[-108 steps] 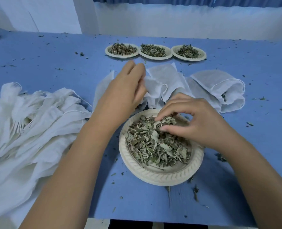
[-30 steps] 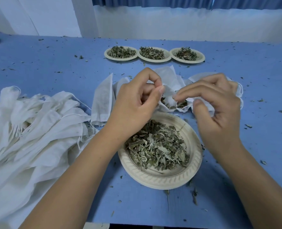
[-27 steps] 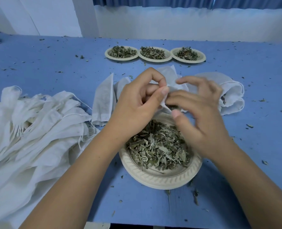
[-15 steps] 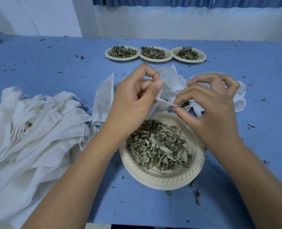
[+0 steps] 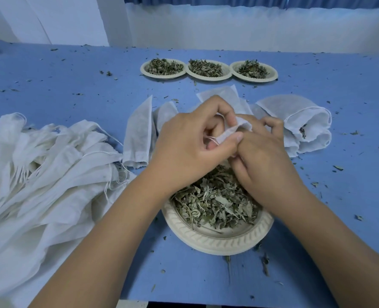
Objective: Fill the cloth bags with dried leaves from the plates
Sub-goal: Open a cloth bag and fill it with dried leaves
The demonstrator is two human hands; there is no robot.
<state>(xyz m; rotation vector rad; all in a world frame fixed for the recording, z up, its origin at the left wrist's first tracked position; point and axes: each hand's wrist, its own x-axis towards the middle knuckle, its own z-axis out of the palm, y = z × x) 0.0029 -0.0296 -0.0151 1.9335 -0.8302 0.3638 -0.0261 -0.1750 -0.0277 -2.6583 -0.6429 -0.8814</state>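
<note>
Pinches cloth bag (image 5: 230, 133) at its mouth with left hand (image 5: 190, 147), thumb over the hem. Curls right hand (image 5: 266, 165) against the bag, fingertips hidden; can't tell what's gripped. Directly under both hands: plate (image 5: 217, 243) of dried leaves (image 5: 217, 203). Left of left hand: heap of bags (image 5: 46, 174). Beyond the hands: three more plates (image 5: 208, 78).

Held cloth bag (image 5: 229, 132): only a strip of its mouth shows between the left grip (image 5: 188, 147) and the right grip (image 5: 264, 161); its body is hidden.
Right grip fingertips: tucked behind the bag; what they hold cannot be told.
Near plate (image 5: 217, 242): far rim covered by both grips.
Bag pile (image 5: 39, 178): cut off at the left and bottom edges.
Filled bag (image 5: 299, 121): contents mostly hidden inside.
</note>
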